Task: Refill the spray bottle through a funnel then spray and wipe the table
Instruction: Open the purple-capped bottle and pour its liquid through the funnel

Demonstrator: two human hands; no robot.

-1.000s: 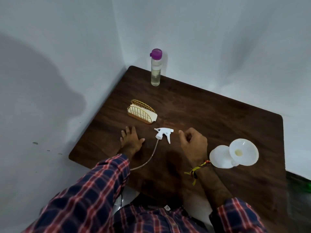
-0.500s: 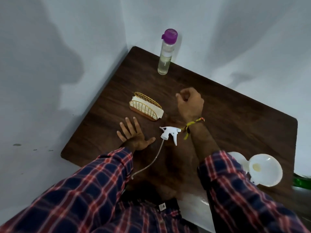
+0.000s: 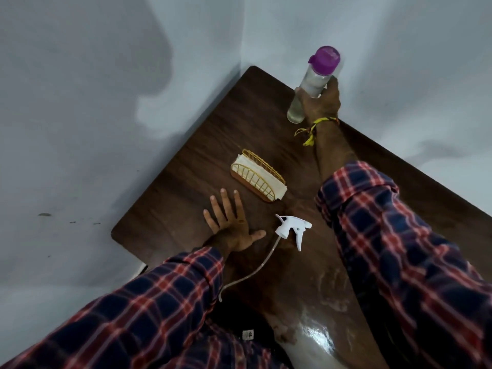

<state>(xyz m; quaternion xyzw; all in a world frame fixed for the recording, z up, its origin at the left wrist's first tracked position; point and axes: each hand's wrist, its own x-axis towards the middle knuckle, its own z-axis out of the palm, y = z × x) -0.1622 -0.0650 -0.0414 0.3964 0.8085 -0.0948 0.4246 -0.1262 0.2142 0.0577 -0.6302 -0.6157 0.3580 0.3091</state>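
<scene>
Gold wire napkin holder (image 3: pixel 257 179) with white napkins (image 3: pixel 249 170), near the table's left edge; pale walls (image 3: pixel 106 102) behind.

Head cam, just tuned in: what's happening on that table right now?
A person's right hand grips the clear bottle with the purple cap at the far corner of the wooden table. The left hand rests flat on the table, beside the detached white spray head and its tube. A gold napkin holder sits between them. No funnel shows in this view.

Bottle (image 3: pixel 308 86) at table's (image 3: pixel 186 182) far corner, napkin holder (image 3: pixel 258 178) nearer, spray head (image 3: pixel 291 229) in front, left hand (image 3: pixel 231 225) beside it
</scene>
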